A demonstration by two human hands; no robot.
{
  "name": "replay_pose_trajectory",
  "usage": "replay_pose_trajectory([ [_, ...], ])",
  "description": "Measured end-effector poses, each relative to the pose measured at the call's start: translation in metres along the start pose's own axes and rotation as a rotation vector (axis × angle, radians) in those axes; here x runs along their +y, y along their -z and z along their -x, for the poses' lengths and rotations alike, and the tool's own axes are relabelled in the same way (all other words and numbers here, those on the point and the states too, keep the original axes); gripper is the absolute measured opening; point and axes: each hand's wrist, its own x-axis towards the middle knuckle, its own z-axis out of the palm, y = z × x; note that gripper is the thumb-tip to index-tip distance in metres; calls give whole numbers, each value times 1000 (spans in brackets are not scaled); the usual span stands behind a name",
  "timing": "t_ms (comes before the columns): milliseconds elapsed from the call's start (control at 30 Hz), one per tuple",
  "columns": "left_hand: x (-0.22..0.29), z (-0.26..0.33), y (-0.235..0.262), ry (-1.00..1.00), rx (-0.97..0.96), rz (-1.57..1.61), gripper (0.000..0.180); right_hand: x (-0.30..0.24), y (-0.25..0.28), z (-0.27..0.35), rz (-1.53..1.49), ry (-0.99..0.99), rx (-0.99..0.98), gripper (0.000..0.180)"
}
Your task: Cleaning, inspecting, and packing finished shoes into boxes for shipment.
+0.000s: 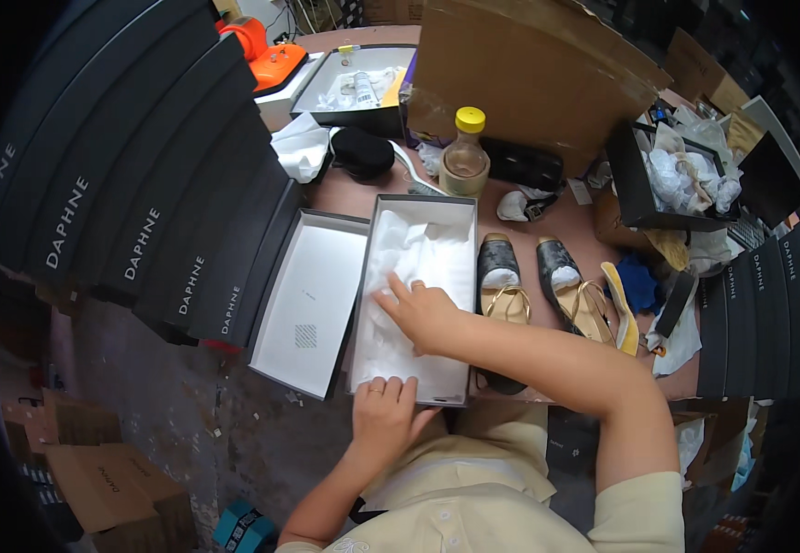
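In front of me lies an open shoe box (470, 221) with a dark outside and pale inside, lined with white tissue paper (432, 253). My right hand (423, 315) reaches across into it, fingers spread and resting on the tissue. With its fingers over the near rim, my left hand (386, 419) holds the box; its thumb is outside. Left of the box is its lid (312, 295), pale inner side up. To the right rest two dark patterned sandals (498, 253) (556, 258) with paper in the toes; my right forearm partly hides them.
Stacks of dark shoe boxes (133, 175) (759, 323) rise at left and right. Behind stand a yellow-capped bottle (464, 166), a white-handled brush (414, 170), an orange device (275, 64) and a large cardboard sheet (529, 83). A black box (671, 217) at back right holds crumpled paper.
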Motion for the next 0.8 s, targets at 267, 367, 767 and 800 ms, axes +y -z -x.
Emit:
replay_pose_trajectory([
  [267, -39, -17, 17, 117, 293, 387, 55, 37, 42, 6, -266, 79, 351, 21],
  [367, -40, -44, 12, 165, 3, 233, 58, 58, 71, 33, -1022, -187, 705, 23],
  [767, -55, -79, 33, 97, -34, 291, 12, 33, 116, 119, -652, -213, 742, 23],
  [800, -55, -81, 43, 109, -3, 350, 11, 29, 112, 113, -499, -184, 696, 28],
])
